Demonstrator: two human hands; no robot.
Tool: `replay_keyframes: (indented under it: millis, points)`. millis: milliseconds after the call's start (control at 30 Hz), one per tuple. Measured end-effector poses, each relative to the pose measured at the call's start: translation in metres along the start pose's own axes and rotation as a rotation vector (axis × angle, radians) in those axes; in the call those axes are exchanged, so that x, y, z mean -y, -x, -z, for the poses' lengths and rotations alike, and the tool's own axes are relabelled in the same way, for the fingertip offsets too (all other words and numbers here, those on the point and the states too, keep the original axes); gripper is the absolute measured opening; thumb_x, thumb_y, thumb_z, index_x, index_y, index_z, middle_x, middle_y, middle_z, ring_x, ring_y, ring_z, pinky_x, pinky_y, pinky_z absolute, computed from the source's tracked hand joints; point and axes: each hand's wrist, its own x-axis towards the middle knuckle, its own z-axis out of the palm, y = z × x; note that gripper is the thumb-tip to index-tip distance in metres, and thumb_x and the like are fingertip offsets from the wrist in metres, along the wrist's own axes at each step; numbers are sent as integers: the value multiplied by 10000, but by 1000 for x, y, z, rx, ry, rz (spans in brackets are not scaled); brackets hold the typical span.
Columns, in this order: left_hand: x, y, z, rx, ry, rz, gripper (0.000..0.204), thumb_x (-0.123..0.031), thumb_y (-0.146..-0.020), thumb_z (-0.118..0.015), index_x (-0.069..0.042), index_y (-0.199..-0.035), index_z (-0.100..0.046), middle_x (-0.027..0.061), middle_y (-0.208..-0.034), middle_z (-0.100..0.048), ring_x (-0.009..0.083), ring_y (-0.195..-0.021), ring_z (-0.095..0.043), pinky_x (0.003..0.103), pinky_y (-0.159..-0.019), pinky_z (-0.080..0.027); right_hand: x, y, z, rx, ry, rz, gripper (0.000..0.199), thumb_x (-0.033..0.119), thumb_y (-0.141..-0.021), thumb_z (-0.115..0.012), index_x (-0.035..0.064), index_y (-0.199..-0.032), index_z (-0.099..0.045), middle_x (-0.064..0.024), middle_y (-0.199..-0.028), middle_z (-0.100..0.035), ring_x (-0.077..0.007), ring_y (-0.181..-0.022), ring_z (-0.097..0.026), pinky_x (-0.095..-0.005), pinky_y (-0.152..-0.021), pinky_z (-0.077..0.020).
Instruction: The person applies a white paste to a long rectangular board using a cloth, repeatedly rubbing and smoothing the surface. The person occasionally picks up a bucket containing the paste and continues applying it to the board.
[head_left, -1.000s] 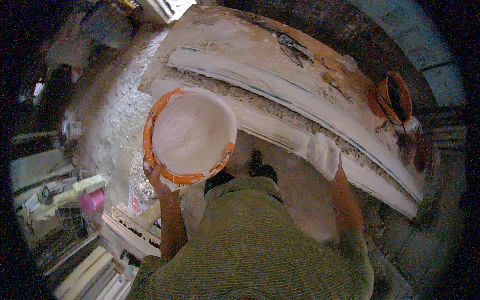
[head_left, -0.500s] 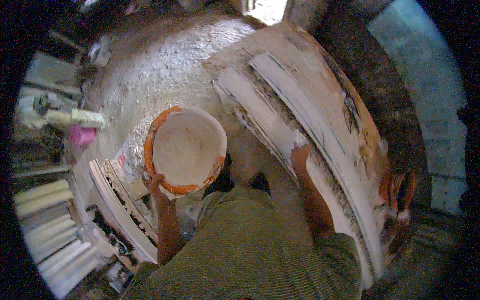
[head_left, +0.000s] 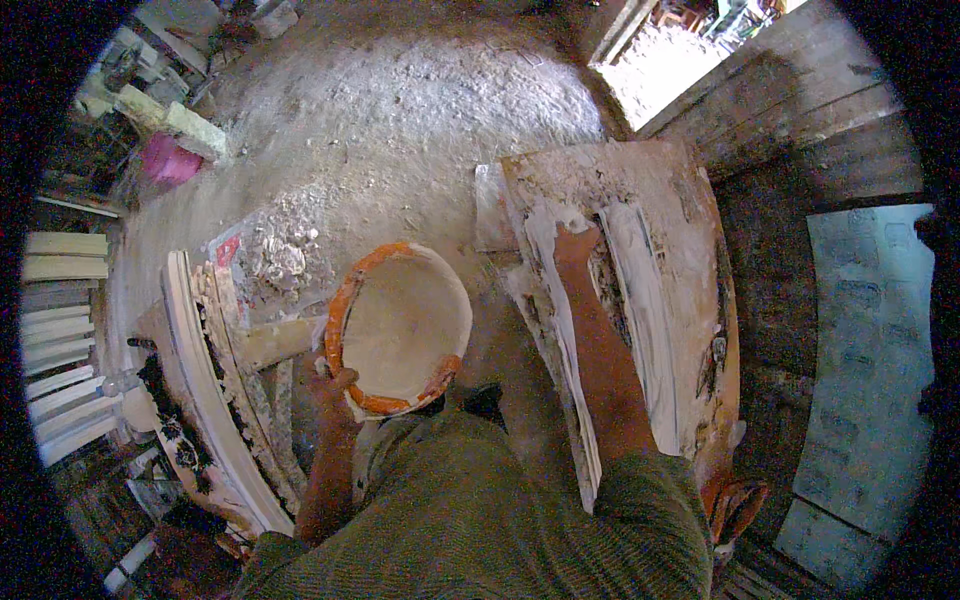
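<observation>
My left hand (head_left: 336, 392) grips the near left rim of a round basin (head_left: 338, 308). The basin has an orange rim smeared with white, and its inside is coated whitish. It is held tilted in front of my body. My right arm reaches over a worn board or table (head_left: 685, 190) on the right. There my right hand (head_left: 577, 245) rests at the far end of a long pale strip of plaster-like molding (head_left: 553, 255); its fingers are mostly hidden. A second ridged white strip (head_left: 645, 320) lies alongside, to the right.
At the left stands a curved pale molding (head_left: 205, 380) near a wooden support (head_left: 280, 340). White crumbs (head_left: 285, 250) litter the rough floor. Farther off are a pink container (head_left: 170, 160) and stacked pale strips (head_left: 65, 345). A bluish panel (head_left: 870, 370) leans at the right, and a bright doorway opens beyond.
My right hand has moved forward along the strip to its far end. My view has turned to the right, bringing the doorway further in. The left hand keeps hold of the basin.
</observation>
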Motion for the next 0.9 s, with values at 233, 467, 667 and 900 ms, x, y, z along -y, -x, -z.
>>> replay_keyframes:
  millis: [233,467,667,900]
  points:
    - [-30,24,-46,128,-92,91,658,-107,-706,-776,-67,-1328,-562,65,-1124,-611,246,-1068,-569,418,-938,-474,14,-9,26,136,-203,15,341,182,-937,-711,29,-1201,-561,-122,-1151,-597,-251,-1016,-601,-415,-876,-519]
    - [24,45,-82,459,100,-43,678,2,-684,-768,-55,-1304,-501,131,-1229,-593,244,-1091,-586,397,-944,-498,56,112,147,652,-541,238,389,223,-940,-713,49,-1268,-598,-110,-1206,-623,-235,-1057,-617,-380,-897,-536]
    - [98,108,-121,957,-164,-230,633,3,-704,-809,-61,-1261,-513,82,-1138,-610,198,-975,-613,360,-829,-524,58,230,182,597,-908,-399,370,263,-911,-716,21,-1188,-674,-182,-1336,-617,-307,-1220,-593,-420,-989,-514]
    - [42,151,-128,1297,-683,-387,562,-35,-709,-791,-56,-1205,-529,80,-1052,-619,185,-964,-611,368,-800,-535,5,280,217,411,302,979,396,272,-888,-647,7,-1180,-679,-197,-1225,-667,-375,-1157,-628,-505,-1003,-498]
